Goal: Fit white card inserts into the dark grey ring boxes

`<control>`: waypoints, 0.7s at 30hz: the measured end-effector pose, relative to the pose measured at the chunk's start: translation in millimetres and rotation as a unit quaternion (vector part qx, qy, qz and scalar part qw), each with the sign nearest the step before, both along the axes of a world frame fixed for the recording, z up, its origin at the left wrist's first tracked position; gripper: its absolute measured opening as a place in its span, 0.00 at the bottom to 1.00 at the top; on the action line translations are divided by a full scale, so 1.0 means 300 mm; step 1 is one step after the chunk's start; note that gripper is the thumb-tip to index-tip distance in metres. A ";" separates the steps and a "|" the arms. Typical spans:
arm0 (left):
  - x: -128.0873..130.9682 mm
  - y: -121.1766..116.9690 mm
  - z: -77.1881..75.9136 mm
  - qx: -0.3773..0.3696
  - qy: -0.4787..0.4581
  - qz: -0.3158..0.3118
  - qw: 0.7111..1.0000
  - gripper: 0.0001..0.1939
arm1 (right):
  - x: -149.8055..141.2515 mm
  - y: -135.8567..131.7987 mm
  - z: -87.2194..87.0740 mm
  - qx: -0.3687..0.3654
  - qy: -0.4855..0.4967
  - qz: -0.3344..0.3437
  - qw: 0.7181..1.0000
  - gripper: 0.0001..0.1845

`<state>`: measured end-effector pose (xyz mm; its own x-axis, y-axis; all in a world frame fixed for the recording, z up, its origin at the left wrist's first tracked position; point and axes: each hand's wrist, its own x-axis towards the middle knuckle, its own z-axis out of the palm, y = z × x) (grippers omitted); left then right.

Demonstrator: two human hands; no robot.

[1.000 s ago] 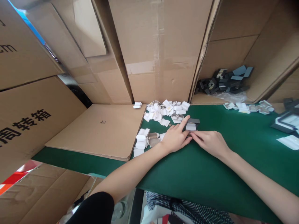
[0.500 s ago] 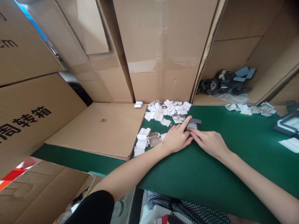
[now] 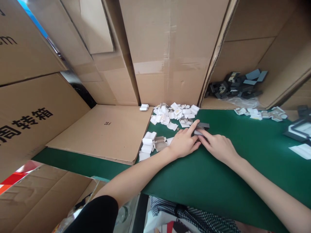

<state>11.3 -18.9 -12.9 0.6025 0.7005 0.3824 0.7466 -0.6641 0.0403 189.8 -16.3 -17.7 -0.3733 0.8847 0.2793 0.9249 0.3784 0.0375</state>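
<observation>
Both hands meet at a small dark grey card box (image 3: 204, 125) on the green table. My left hand (image 3: 183, 143) grips its left side, with the index finger stretched along the edge and the other fingers curled underneath. My right hand (image 3: 220, 147) pinches a lighter grey flap (image 3: 198, 132) at the box's near side, thumb and index finger closed on it. Fingers hide much of the box. Just behind my left hand lies a pile of small folded white card pieces (image 3: 178, 111); more white pieces (image 3: 148, 142) sit beside my left forearm.
A flat cardboard sheet (image 3: 104, 132) covers the table's left part. Large cartons (image 3: 170, 51) wall the back. Dark boxes (image 3: 239, 85) lie inside an open carton at right. White pieces (image 3: 261, 114) and a dark box (image 3: 300, 127) are on the table's right.
My right index finger and thumb have moved slightly up and onto the grey flap, which now looks more tilted. My left hand has stayed nearly in place.
</observation>
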 end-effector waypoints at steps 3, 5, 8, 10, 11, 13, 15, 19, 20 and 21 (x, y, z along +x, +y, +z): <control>0.000 -0.001 0.000 0.001 0.001 0.005 1.000 0.17 | 0.013 0.006 -0.005 0.011 0.019 0.002 1.000 0.21; 0.000 -0.001 0.000 0.000 0.000 0.003 1.000 0.17 | 0.019 0.007 -0.006 0.031 0.025 -0.014 0.999 0.20; 0.000 0.001 0.000 -0.001 -0.004 -0.001 1.000 0.17 | 0.018 0.001 -0.001 0.034 0.005 -0.039 0.999 0.19; -0.001 0.002 0.000 -0.002 -0.004 -0.001 1.000 0.17 | 0.014 -0.004 0.003 0.023 -0.014 -0.045 0.999 0.20; -0.001 0.002 0.000 -0.003 -0.003 0.000 1.000 0.17 | 0.012 -0.006 0.005 0.021 -0.019 -0.045 0.999 0.20; -0.001 0.002 0.000 -0.003 -0.002 0.000 1.000 0.17 | 0.011 -0.007 0.006 0.024 -0.014 -0.040 0.999 0.20; -0.002 0.001 0.001 -0.001 -0.002 0.001 1.000 0.17 | 0.014 -0.005 0.003 0.034 0.001 -0.030 0.999 0.19; -0.001 -0.001 0.000 0.000 0.001 0.003 1.000 0.17 | 0.025 -0.001 -0.013 0.069 0.036 -0.009 0.997 0.18; 0.000 -0.002 0.000 0.001 0.003 0.004 1.000 0.17 | 0.029 -0.002 -0.016 0.088 0.054 0.002 0.995 0.17; 0.000 -0.003 0.000 0.002 0.005 0.006 1.000 0.17 | 0.031 -0.003 -0.018 0.111 0.077 0.019 0.991 0.16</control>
